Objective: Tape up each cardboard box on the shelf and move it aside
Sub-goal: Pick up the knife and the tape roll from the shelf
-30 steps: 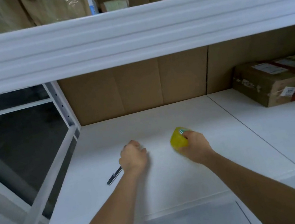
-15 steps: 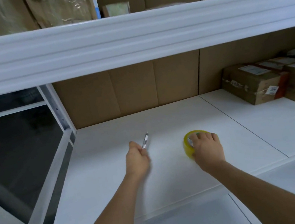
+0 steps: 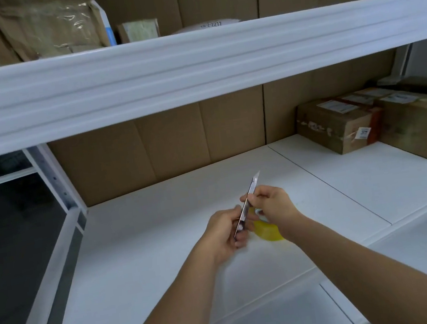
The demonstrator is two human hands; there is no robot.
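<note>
My left hand (image 3: 223,231) grips the lower end of a slim utility knife (image 3: 250,196), whose blade points up and away. My right hand (image 3: 276,206) pinches the knife's middle with thumb and forefinger. A yellow tape roll (image 3: 270,232) hangs on edge under that hand, seemingly on its lower fingers and partly hidden by it. Both hands are just above the white shelf board (image 3: 149,239). Two taped cardboard boxes (image 3: 339,127) (image 3: 421,127) with labels stand at the right end of the shelf, well away from my hands.
A thick white shelf beam (image 3: 193,68) crosses overhead, with packages (image 3: 51,28) on the level above. Brown cardboard (image 3: 177,145) lines the back. A white upright (image 3: 53,179) stands at the left with dark open space beyond. A lower shelf (image 3: 270,321) shows below.
My left hand has raised the knife from the board and turned it blade-up. My right hand picked the tape roll up off the shelf and came across to touch the knife.
</note>
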